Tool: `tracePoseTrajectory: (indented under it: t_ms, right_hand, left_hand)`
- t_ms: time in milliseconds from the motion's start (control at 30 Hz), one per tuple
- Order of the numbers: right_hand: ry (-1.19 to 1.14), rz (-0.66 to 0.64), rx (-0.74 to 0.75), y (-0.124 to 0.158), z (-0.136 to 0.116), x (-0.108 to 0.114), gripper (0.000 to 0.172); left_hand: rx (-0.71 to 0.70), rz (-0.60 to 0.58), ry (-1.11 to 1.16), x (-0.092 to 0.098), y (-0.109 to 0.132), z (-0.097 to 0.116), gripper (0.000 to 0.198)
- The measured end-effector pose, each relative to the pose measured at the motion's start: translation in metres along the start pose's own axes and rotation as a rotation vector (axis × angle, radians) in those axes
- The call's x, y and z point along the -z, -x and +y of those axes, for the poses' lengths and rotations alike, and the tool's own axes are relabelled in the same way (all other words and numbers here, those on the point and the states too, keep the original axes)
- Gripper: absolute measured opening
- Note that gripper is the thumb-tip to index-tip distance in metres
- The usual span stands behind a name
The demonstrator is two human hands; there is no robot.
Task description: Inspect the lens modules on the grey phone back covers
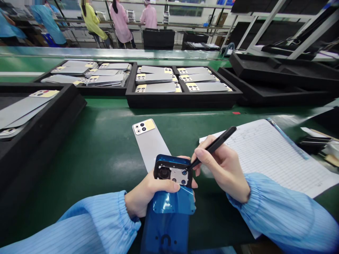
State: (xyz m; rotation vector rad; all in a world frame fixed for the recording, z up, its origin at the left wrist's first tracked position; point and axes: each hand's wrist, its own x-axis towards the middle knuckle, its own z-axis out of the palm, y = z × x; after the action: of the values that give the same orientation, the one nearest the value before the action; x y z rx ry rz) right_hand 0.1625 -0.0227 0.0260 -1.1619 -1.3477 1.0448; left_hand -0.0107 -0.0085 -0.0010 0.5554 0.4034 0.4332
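Observation:
My left hand [149, 188] is wrapped round a blue, film-covered phone panel [166, 225], its thumb lying across the lower edge of the black camera frame [173, 173]. Several round lenses show inside that frame. Between the thumb and fingers of my right hand [222, 164] is a slim black pen-like tool [218, 141], slanting down to the frame's upper right corner. Whether its tip touches is too small to tell. Behind the panel a silver phone back [153, 144] with a cream and white camera area lies on the green table [111, 141], partly hidden by the blue panel.
Black trays [182, 100] of silver phone backs stand across the back, another tray [71, 102] at the left. Stacked black trays [286, 91] are at the back right. A lined paper sheet [262, 151] lies under my right forearm. Several people are in the background.

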Motion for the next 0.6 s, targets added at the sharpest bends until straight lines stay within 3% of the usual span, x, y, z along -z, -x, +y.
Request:
tracePoseTrajectory:
  t_ms: [600]
  right_hand:
    - [0.094,0.015,0.087,0.0024,0.0009,-0.0008,0.015]
  left_hand:
    - [0.006,0.004,0.016,0.0018,-0.0007,-0.0015,0.042]
